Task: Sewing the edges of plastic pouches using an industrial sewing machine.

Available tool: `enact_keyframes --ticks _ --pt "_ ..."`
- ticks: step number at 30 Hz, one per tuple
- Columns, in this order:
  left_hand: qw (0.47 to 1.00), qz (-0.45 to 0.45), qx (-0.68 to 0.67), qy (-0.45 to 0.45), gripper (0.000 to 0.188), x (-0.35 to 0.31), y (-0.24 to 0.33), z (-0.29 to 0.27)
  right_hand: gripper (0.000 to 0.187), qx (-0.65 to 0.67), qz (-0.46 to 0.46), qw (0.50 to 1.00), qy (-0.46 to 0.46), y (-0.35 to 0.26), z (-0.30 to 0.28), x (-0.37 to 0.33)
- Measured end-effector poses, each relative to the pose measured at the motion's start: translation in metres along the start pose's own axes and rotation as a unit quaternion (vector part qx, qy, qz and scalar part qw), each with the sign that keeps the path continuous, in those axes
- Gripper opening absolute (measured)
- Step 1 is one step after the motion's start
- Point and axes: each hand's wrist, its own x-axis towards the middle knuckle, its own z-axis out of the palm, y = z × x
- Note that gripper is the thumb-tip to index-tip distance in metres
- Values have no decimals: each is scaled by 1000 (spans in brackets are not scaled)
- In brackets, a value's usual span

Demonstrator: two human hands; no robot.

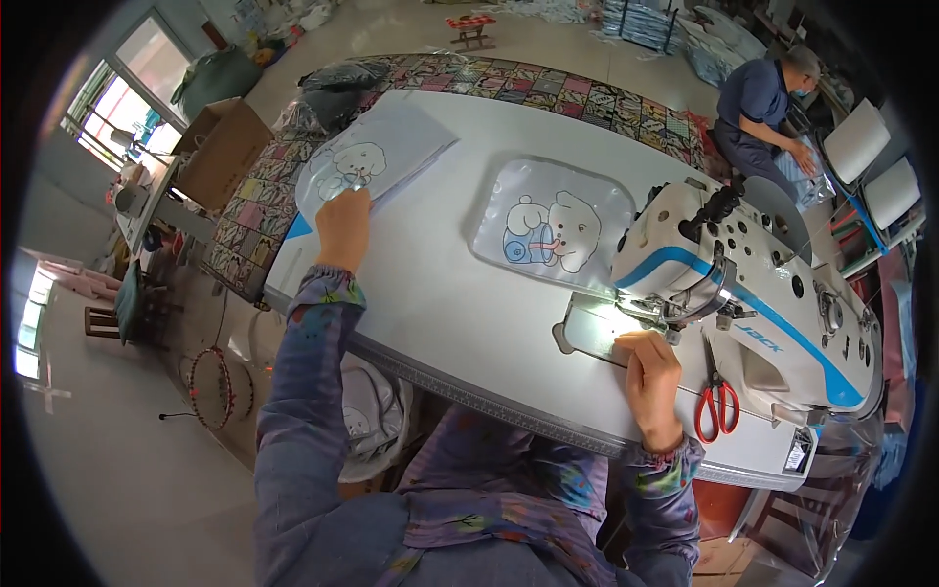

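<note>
My left hand (344, 230) reaches to the far left of the white sewing table. Its closed fingers pinch at the near edge of a stack of pale printed panels (406, 147), the top one showing a white cartoon puppy. Close to the needle area of the white and blue sewing machine (763, 313), my right hand (653, 380) is closed, its fingertips curled by the lit metal plate (589, 328). What it holds, if anything, is hidden. Between the hands, a rounded panel with a puppy and blue cup (553, 233) lies flat, partly behind the machine head.
Red-handled scissors (717, 406) lie right of my right hand. A patterned cloth (606, 106) covers the surface behind the table. A white bag of pieces (372, 421) stands below the front edge. At far right, a person (753, 112) bends over wrapped goods.
</note>
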Motion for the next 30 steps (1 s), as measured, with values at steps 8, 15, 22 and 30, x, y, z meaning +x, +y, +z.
enact_keyframes --ticks 8,15,22,30 --pt "936 134 -319 -63 34 -48 39 -34 30 43 19 999 24 -30 10 -4" --pt "749 323 -512 -272 38 -160 193 -105 36 117 170 977 -61 -53 39 -7" --pt "750 224 -604 -150 23 -125 246 -77 41 173 245 952 -57 -45 36 2" --pt "891 303 -337 -37 53 -139 265 -72 46 165 293 941 -31 -40 31 -7"
